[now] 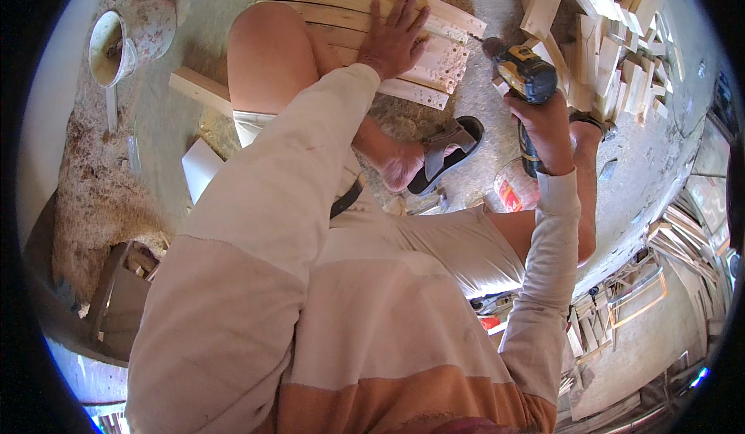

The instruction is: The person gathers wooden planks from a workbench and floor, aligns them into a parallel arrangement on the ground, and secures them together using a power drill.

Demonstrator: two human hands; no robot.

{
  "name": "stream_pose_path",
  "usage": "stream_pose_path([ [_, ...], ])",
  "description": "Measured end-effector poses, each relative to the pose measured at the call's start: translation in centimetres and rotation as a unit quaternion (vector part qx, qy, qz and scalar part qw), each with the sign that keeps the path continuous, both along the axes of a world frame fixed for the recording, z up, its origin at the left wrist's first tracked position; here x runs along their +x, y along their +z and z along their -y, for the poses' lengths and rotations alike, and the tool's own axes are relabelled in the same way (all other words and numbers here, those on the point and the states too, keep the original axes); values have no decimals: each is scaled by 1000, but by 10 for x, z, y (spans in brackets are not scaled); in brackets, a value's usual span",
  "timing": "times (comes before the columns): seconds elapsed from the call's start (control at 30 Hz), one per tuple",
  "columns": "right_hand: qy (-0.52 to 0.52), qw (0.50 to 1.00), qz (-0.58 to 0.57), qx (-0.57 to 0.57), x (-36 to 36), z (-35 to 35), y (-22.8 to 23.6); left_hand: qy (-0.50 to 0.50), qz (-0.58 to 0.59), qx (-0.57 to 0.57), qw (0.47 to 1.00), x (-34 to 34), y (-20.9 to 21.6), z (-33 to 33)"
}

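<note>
My left hand point(394, 39) lies flat on a row of pale wooden slats point(341, 16) placed side by side, its fingers stretched out and apart. Small dark holes dot the slats near their right ends. My right hand point(547, 127) is wrapped round the grip of a black and yellow cordless drill point(531, 74). The drill's chuck and bit point left, close to the slats' right edge. Whether the bit touches the wood, I cannot tell.
A heap of short wood offcuts point(621, 53) lies at the far right. A whitish bucket point(151, 30) stands far left, near a loose wooden bar point(200, 88). My sandalled foot point(446, 154) rests below the slats, and a clear tub with a red label point(516, 189) sits by the drill.
</note>
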State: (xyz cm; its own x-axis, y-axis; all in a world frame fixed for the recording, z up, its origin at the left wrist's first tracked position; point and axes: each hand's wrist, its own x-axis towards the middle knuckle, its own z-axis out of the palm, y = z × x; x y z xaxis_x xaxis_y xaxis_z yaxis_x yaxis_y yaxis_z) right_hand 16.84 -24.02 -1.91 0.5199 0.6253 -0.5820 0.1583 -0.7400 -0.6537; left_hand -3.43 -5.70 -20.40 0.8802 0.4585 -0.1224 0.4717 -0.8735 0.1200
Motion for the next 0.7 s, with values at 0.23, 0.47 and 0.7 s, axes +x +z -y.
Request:
stream_pose_path([
  [0.23,27,999,-11,-38,-8,-3,-26,5,14,-1,1000,-2,-4,1],
  [0.47,26,999,-26,-38,-10,-11,-24,8,-2,-29,1000,-2,-1,-1],
  [0.7,52,998,-2,-32,-8,-14,-29,12,5,-41,999,-1,-2,0],
])
